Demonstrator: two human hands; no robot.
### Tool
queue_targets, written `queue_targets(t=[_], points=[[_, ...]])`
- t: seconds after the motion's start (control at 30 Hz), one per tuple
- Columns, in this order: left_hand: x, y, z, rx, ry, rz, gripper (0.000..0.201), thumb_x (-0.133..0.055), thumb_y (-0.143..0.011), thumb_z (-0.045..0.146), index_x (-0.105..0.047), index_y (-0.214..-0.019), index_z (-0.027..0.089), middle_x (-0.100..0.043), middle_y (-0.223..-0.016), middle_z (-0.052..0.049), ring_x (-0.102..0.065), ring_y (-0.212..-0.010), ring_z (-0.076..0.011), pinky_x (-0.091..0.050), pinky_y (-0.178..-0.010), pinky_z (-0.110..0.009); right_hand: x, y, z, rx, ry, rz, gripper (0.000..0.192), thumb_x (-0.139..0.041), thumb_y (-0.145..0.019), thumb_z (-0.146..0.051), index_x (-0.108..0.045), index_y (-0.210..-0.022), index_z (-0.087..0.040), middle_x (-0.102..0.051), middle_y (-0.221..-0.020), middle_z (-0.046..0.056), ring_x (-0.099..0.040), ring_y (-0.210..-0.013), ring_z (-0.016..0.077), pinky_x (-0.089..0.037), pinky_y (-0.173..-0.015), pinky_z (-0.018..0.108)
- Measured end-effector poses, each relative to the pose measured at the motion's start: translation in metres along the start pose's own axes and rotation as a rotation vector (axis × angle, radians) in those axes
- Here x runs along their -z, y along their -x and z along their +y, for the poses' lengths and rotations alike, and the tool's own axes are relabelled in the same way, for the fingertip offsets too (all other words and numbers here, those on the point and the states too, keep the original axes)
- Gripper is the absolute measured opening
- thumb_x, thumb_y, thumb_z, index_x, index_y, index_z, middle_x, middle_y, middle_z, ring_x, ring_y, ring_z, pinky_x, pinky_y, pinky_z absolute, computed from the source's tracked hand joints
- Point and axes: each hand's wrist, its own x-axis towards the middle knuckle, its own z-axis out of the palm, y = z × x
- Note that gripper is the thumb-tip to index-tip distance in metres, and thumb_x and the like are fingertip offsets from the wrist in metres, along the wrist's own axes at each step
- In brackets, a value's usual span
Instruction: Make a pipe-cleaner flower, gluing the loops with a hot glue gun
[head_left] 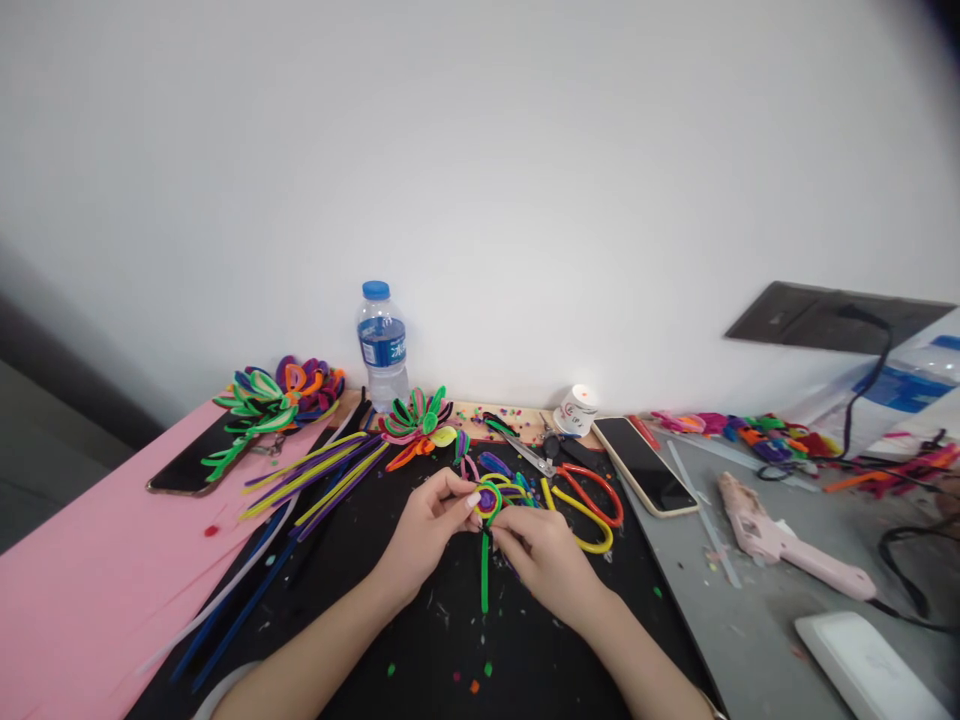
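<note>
My left hand [429, 528] and my right hand [546, 556] meet over the black mat [420, 650], both pinching a small pipe-cleaner flower [489, 500] with a purple centre, yellow and green loops and a green stem hanging down. Loose yellow, purple and blue pipe cleaners [322, 475] lie to the left of my left hand. Red and yellow loops [592, 505] and scissors [529, 455] lie just right of my right hand.
Finished flowers [277, 395], [416, 420] sit at the back beside a water bottle [382, 345]. A phone [645, 465], a pink glue gun [780, 540], a tape roll [576, 410] and cables lie on the grey surface at right. Another phone [187, 465] rests on pink paper.
</note>
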Motion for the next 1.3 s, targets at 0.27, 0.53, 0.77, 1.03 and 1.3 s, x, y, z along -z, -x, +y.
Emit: queue_targets(t=[0.27,0.53,0.77,1.03,1.3], points=[[-0.0009,-0.0001,-0.0001,-0.008,0.024,-0.025,0.014,-0.063,-0.075,0.027,-0.054,-0.074,0.016,-0.055,-0.066,0.004,-0.052,-0.060,-0.0096,-0.045,-0.062,-0.024,0.0014,-0.0006,-0.0024,0.013,-0.005,0.008,0.017,-0.045,-0.087,-0.013,-0.057,-0.076,-0.020,-0.060,-0.067,-0.001,-0.055,-0.059,0.0131,-0.037,-0.055,0.021],[-0.0021,0.0000,0.0015,0.002,0.004,-0.021,0.014,-0.064,-0.074,0.027,-0.054,-0.073,0.016,-0.054,-0.065,0.005,-0.051,-0.060,-0.0093,-0.044,-0.061,-0.022,0.0008,0.0003,-0.0022,0.002,0.000,0.004,0.018,-0.045,-0.087,-0.014,-0.057,-0.075,-0.020,-0.060,-0.066,-0.001,-0.055,-0.059,0.0127,-0.037,-0.055,0.021],[-0.0019,0.0004,0.0017,-0.014,-0.029,-0.020,0.014,-0.063,-0.075,0.027,-0.054,-0.074,0.016,-0.054,-0.065,0.004,-0.051,-0.060,-0.0098,-0.044,-0.061,-0.023,0.0006,0.0004,-0.0013,0.000,0.001,-0.002,0.018,-0.045,-0.087,-0.014,-0.056,-0.074,-0.020,-0.059,-0.066,-0.002,-0.054,-0.060,0.0124,-0.037,-0.056,0.021],[-0.0029,0.0009,0.0029,-0.015,-0.033,-0.013,0.013,-0.064,-0.074,0.027,-0.056,-0.073,0.017,-0.054,-0.064,0.004,-0.052,-0.060,-0.0098,-0.044,-0.061,-0.022,0.0007,0.0009,-0.0010,0.005,0.010,0.003,0.019,-0.045,-0.087,-0.014,-0.055,-0.072,-0.020,-0.058,-0.065,-0.001,-0.054,-0.059,0.0129,-0.038,-0.055,0.021],[-0.0024,0.0006,0.0029,-0.006,-0.046,-0.014,0.015,-0.064,-0.073,0.029,-0.057,-0.073,0.017,-0.055,-0.064,0.004,-0.052,-0.060,-0.0108,-0.045,-0.062,-0.024,0.0016,0.0001,-0.0012,-0.001,0.011,0.003,0.019,-0.045,-0.087,-0.014,-0.055,-0.072,-0.020,-0.059,-0.065,-0.001,-0.055,-0.059,0.0129,-0.038,-0.055,0.021]])
